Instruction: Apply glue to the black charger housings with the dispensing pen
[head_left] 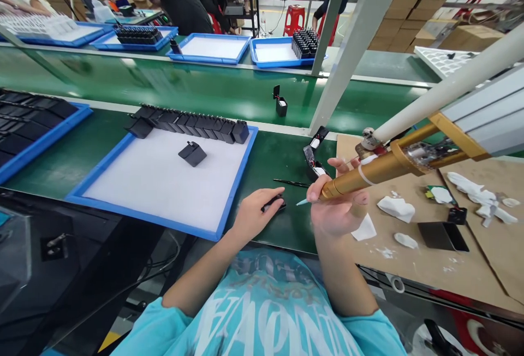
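My left hand (256, 211) is closed round a small black plastic part (273, 203) on the green work surface; the palm hides some of it. In my right hand (338, 208) is a gold glue dispensing gun (360, 178), whose pale blue nozzle (302, 202) points left, a short way from the part. A thin black tweezers-like tool (291, 183) lies just beyond. Behind my right hand sits an opened black housing (313, 159) with white pieces inside. To the left, a blue-rimmed tray (149, 217) holds a row of black housings (196, 124) and one loose black housing (192, 154).
Brown cardboard (409, 257) on the right carries white scraps (396, 208) and a black box (443, 236). A slanted metal post (347, 55) rises ahead. One open black case (280, 104) stands on the green conveyor (229, 83). Several people work beyond.
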A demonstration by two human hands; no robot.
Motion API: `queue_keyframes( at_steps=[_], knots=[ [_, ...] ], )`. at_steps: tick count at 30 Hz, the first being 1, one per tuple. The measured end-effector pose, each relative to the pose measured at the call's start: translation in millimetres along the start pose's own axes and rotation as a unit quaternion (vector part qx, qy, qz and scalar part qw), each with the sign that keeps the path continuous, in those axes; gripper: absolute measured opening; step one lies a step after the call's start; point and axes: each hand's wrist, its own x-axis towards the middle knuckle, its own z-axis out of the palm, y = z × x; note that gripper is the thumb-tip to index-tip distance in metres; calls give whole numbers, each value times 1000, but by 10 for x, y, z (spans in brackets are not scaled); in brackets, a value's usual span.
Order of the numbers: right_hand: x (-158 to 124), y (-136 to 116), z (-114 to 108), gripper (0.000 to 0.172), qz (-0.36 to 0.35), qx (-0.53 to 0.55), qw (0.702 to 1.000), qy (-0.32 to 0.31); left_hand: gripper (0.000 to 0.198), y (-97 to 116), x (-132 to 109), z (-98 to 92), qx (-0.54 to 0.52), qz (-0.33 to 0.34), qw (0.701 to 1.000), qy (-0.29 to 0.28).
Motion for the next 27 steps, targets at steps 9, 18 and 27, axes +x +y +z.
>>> queue_keyframes(
  at_steps=[9, 18, 27],
  knots=[
    [-18, -22, -15, 32, 26, 5, 1000, -7, 18, 5, -40, 149, 82, 75, 994, 2],
    [15, 30, -77, 34, -1, 13, 1000, -14, 19, 12, 2, 206, 334, 86, 931, -124],
    [48, 10, -140, 39, 14, 21, 1000, -6, 30, -197, 221, -605, 407, 28, 912, 48]
  ],
)
